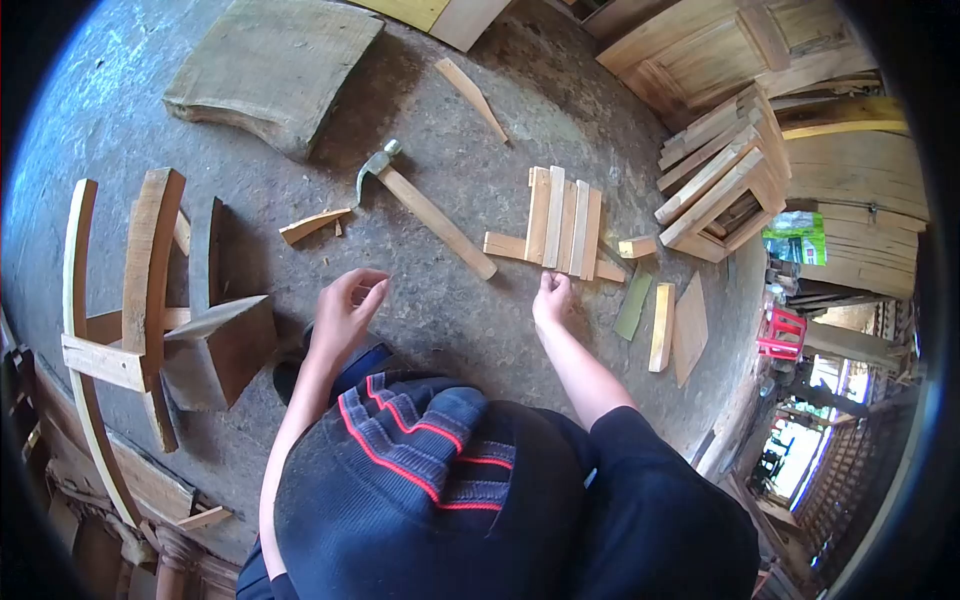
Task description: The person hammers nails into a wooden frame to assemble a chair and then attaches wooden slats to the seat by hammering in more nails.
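Observation:
On the floor in front of me lies a small stack of wooden slats (566, 215), set side by side across a thin crosswise strip (506, 245). My right hand (552, 297) pinches the near end of one slat, its fingers closed at the lower edge of the stack. Raised above the floor near my knee, my left hand (352, 305) is loosely curved, thumb apart from the fingers, and nothing shows in it. Between the two hands, a claw hammer (437, 220) with a wooden handle rests on the floor, its head pointing away from me.
Wood offcuts (315, 225) are scattered around the hammer. A thick board (275, 70) lies at the far left. Curved wooden parts (150, 270) lean by a wooden block (220, 350) on the left. Small frames (720, 180) are stacked right, near a pink plastic stool (781, 333).

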The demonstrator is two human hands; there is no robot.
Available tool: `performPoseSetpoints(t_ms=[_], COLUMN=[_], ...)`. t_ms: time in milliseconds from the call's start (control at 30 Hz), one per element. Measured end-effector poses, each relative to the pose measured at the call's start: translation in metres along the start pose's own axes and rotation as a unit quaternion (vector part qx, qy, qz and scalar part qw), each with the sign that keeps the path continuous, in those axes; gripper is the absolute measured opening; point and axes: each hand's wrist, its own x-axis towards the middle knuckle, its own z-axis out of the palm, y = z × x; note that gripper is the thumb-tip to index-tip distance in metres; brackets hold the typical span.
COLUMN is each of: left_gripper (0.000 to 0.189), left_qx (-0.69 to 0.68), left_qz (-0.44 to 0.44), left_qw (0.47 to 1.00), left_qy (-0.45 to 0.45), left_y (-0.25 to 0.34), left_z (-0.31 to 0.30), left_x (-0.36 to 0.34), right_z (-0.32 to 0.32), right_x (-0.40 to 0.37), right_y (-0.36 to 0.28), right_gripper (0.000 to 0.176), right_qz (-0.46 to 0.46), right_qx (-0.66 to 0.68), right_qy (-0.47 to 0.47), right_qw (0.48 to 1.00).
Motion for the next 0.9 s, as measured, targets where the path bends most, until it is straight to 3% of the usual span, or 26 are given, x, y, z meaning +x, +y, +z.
performPoseSetpoints(t_ms=[100, 133, 200, 233, 267, 300, 367, 400, 500, 567, 600, 700, 800, 900], left_gripper=[0.025, 0.026, 0.026, 0.027, 0.028, 0.027, 0.023, 0.023, 0.019, 0.02, 0.025, 0.027, 0.026, 0.026], left_qx=[-0.031, -0.036, -0.013, -0.014, -0.026, -0.031, -0.03, -0.045, -0.003, 0.086, 0.114, 0.167, 0.056, -0.05], left_qz=[0.018, 0.003, 0.034, 0.039, 0.028, 0.072, 0.167, 0.178, 0.23, 0.233, 0.232, 0.172, 0.149, 0.118], left_qw=[0.998, 0.999, 0.999, 0.998, 0.998, 0.993, 0.974, 0.97, 0.944, 0.898, 0.89, 0.881, 0.912, 0.925], left_qy=[0.042, 0.033, 0.04, 0.053, 0.058, 0.083, 0.15, 0.159, 0.235, 0.362, 0.377, 0.408, 0.379, 0.357], left_y=[-0.021, -0.008, -0.01, 0.007, 0.018, 0.021, 0.036, 0.054, 0.095, 0.112, 0.116, 0.122, 0.117, 0.11], left_z=[0.005, -0.002, -0.016, -0.025, -0.033, -0.037, -0.053, -0.064, -0.099, -0.119, -0.131, -0.149, -0.156, -0.163], left_x=[0.0, -0.01, -0.015, -0.02, -0.023, -0.024, -0.029, -0.039, -0.071, -0.091, -0.101, -0.128, -0.143, -0.156], right_z=[-0.025, -0.011, -0.005, -0.018, -0.018, -0.014, -0.023, -0.033, -0.073, -0.092, -0.101, -0.101, -0.092, -0.082], right_x=[-0.018, -0.027, -0.055, -0.075, -0.084, -0.084, -0.106, -0.12, -0.157, -0.183, -0.2, -0.24, -0.264, -0.275], right_y=[-0.013, 0.005, -0.02, -0.059, -0.084, -0.108, -0.204, -0.25, -0.363, -0.421, -0.443, -0.481, -0.495, -0.497], right_gripper=[0.037, 0.036, 0.034, 0.028, 0.02, 0.014, 0.01, 0.012, 0.013, 0.014, 0.012, 0.03, 0.039, 0.039], right_qz=[-0.03, -0.053, -0.016, 0.069, 0.046, -0.013, -0.139, -0.231, -0.381, -0.49, -0.538, -0.687, -0.772, -0.82], right_qx=[-0.024, 0.068, 0.21, 0.299, 0.373, 0.413, 0.387, 0.376, 0.349, 0.311, 0.292, 0.272, 0.26, 0.248], right_qy=[-0.001, 0.022, -0.099, -0.18, -0.25, -0.317, -0.379, -0.399, -0.5, -0.508, -0.489, -0.407, -0.36, -0.31], right_qw=[0.999, 0.996, 0.973, 0.935, 0.892, 0.854, 0.829, 0.803, 0.695, 0.636, 0.622, 0.537, 0.455, 0.412])
